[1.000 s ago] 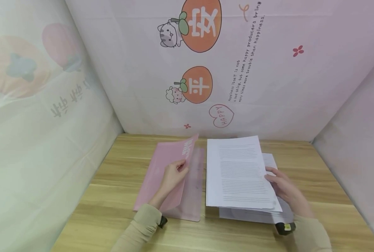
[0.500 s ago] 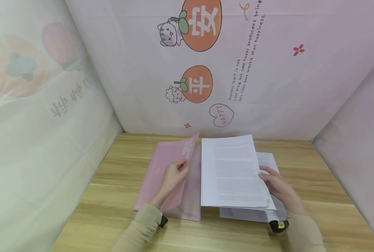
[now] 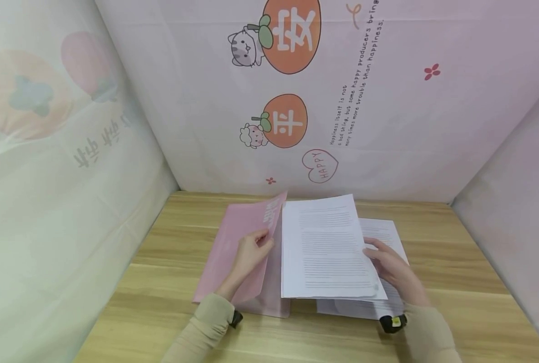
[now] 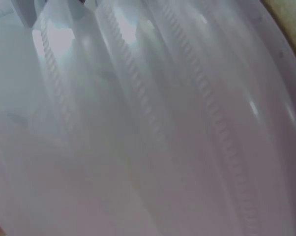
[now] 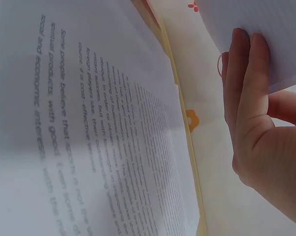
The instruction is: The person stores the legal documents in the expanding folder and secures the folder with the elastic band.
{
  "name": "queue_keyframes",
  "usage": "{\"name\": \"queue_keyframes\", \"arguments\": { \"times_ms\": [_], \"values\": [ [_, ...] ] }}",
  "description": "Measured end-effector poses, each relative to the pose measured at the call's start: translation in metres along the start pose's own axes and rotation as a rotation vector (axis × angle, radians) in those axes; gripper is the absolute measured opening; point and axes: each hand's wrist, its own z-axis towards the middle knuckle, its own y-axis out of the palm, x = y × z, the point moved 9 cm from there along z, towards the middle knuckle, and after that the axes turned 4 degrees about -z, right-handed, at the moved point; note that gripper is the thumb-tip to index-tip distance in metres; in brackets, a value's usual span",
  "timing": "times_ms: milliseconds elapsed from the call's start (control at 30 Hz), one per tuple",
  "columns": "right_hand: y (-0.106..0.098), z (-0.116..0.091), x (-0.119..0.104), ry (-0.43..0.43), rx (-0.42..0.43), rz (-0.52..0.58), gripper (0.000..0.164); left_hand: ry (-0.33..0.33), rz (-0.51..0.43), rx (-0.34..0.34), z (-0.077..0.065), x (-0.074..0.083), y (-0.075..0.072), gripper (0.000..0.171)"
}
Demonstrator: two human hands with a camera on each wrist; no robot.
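At the left of the table lies a pink plastic folder [image 3: 233,247]. My left hand [image 3: 251,252] pinches the edge of its raised front cover. The lower, translucent part [image 3: 269,282] lies flat on the table. My right hand [image 3: 394,267] holds a few printed sheets [image 3: 325,247] by their right edge, thumb on top and fingers beneath. Their left edge hangs over the folder's lower part, close to the raised cover. In the right wrist view the fingers [image 5: 251,83] press against the sheets' underside. The left wrist view is filled by glossy, ridged translucent plastic [image 4: 138,123].
More printed sheets [image 3: 382,232] lie on the wooden table [image 3: 451,262], partly under the held ones and the right hand. A printed cloth wall [image 3: 387,151] rises at the table's back edge, with further cloth walls at both sides.
My right hand has moved left with the held sheets, bringing them over the folder's lower part and uncovering more of the sheets on the table. The left hand and raised cover stay put.
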Motion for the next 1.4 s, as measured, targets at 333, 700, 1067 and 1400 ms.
{"name": "queue_keyframes", "arguments": {
  "times_ms": [333,700,1067,1400],
  "values": [
    [0.012,0.005,0.001,0.005,-0.013,-0.045,0.063,-0.003,0.006,0.012,0.0,0.002,-0.001,0.042],
    [0.021,0.009,0.001,0.008,-0.002,-0.052,0.062,-0.031,0.02,0.03,0.0,0.001,-0.001,0.042],
    [0.026,0.01,0.004,0.042,0.027,-0.063,0.062,-0.028,0.004,0.014,0.0,0.001,0.0,0.044],
    [0.034,0.012,0.005,0.039,0.017,-0.05,0.062,-0.019,0.026,0.016,0.001,0.001,0.002,0.043]
  ]
}}
